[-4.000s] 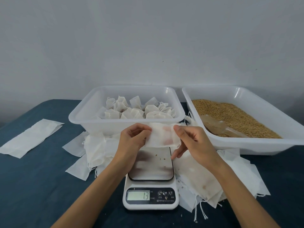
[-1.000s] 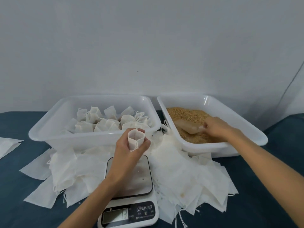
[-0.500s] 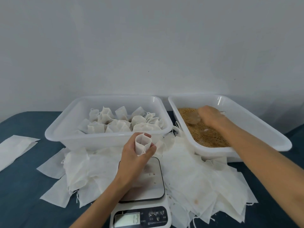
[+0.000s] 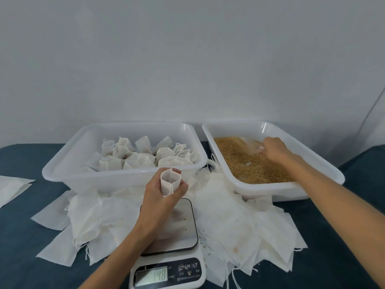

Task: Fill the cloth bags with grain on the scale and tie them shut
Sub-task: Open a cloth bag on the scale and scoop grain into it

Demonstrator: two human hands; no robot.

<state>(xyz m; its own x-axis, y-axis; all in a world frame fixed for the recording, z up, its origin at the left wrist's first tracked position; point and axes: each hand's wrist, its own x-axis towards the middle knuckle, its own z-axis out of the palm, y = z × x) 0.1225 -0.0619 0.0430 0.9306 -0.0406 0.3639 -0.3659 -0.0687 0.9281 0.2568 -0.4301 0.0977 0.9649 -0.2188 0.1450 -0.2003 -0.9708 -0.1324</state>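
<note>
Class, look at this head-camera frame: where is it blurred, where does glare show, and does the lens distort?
Head view: the scoop by the right hand is motion-blurred; glare streaks the grain tub rim; the scale digits read softly; wide-angle bending curves the tub edges.

Small white cloth bag (image 4: 169,183): upright, mouth open, above the white digital scale (image 4: 170,255). Golden-brown grain (image 4: 250,165): loose in right tub. Tied filled bags (image 4: 145,156): left tub.

Glossy plastic tubs (image 4: 125,178) (matt cloth bags (image 4: 239,226)).
</note>
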